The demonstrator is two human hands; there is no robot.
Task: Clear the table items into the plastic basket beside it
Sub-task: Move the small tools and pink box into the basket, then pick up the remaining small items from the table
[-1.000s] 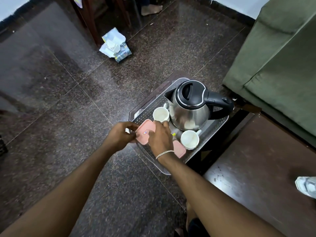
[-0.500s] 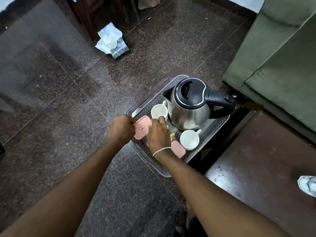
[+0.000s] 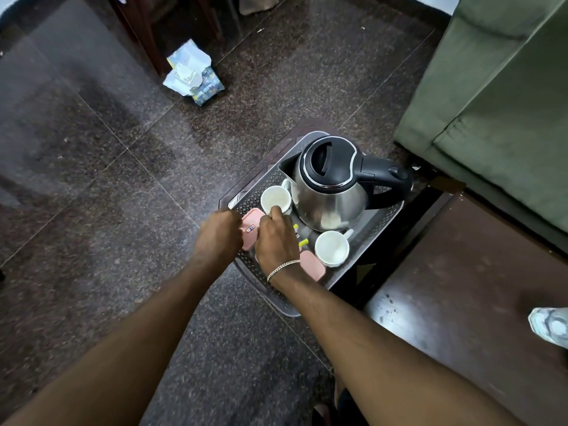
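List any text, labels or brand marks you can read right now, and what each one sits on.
None can be read.
Pink container, between both hands: small red-and-blue sticker, too small to read.
Crumpled packet on the floor: printed lines, too blurred to read.
Kettle, cups and basket: no visible markings.

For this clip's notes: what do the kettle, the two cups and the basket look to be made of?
Kettle: polished metal body, likely stainless steel, mirroring the cup beside it; lid and handle look like black plastic.
Cups and: glossy white, probably ceramic, though glazed plastic can't be ruled out.
Basket: dark grey plastic by its perforated lattice walls and rounded rim.
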